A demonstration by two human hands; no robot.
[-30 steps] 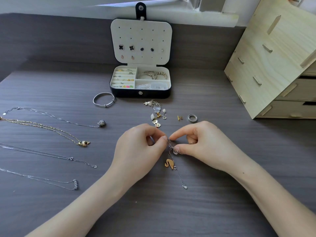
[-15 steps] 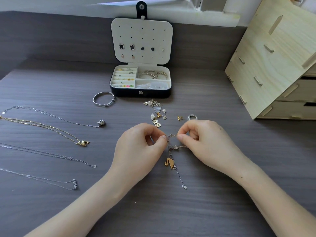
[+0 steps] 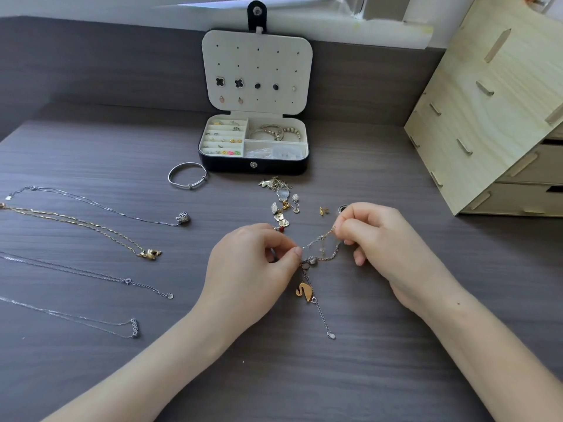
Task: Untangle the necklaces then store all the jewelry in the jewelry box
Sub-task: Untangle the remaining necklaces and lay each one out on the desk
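Observation:
My left hand (image 3: 256,263) and my right hand (image 3: 384,242) each pinch part of a tangled chain (image 3: 323,248) stretched between them just above the table. A gold swan pendant (image 3: 304,292) and a thin silver tail with a drop (image 3: 324,318) hang from the knot onto the table. The open jewelry box (image 3: 253,166) stands at the back centre, with earrings in its lid and rings and bracelets in its compartments. Several separated necklaces (image 3: 91,226) lie in rows at the left. A silver bangle (image 3: 187,176) lies left of the box.
A pile of small charms and earrings (image 3: 283,202) lies between the box and my hands, with a gold stud (image 3: 323,210) to its right. A dark ring (image 3: 342,208) peeks out behind my right hand. A wooden drawer unit (image 3: 493,117) stands at the right.
My right hand has moved right and back, away from my left hand, drawing the chain out between them. The knot has loosened into visible strands. My left hand stays in place.

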